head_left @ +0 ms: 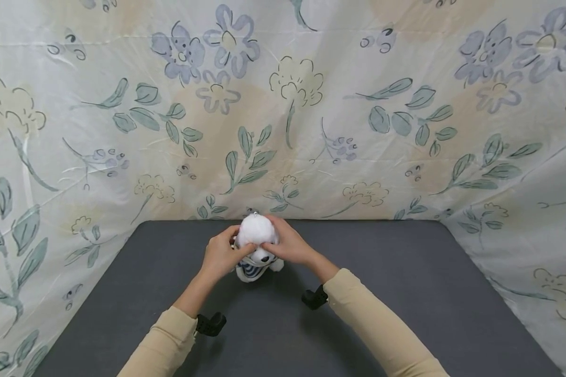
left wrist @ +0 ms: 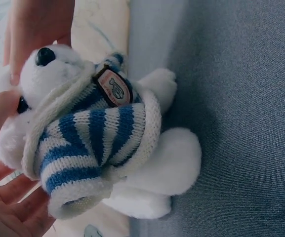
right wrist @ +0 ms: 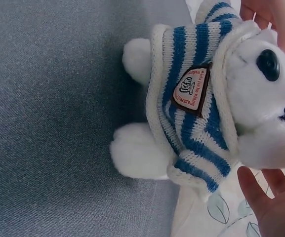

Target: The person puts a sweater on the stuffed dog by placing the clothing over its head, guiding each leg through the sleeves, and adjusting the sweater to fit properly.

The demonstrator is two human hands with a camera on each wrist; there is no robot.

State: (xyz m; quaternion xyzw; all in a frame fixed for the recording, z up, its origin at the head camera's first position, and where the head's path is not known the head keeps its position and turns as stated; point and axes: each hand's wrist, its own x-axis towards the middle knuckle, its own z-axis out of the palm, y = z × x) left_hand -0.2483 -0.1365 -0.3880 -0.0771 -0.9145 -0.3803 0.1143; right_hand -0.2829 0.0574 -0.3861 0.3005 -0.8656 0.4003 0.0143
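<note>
A white plush bear (head_left: 257, 230) with a black nose wears a blue-and-white striped knit sweater (left wrist: 102, 138) with a patch on its chest (right wrist: 190, 90). It is upright on the dark grey surface, facing me. My left hand (head_left: 219, 255) grips its head from the left, thumb across the face near an eye, fingers behind. From the other side my right hand (head_left: 290, 243) holds the head the same way, thumb close to the other eye. In the wrist views the bear's white feet (right wrist: 140, 150) touch or nearly touch the grey cloth.
The dark grey table (head_left: 382, 293) extends around the bear on all sides. A flower-patterned curtain (head_left: 311, 120) hangs behind its far edge and along both sides. Black wrist cameras (head_left: 211, 324) hang below the beige sleeves.
</note>
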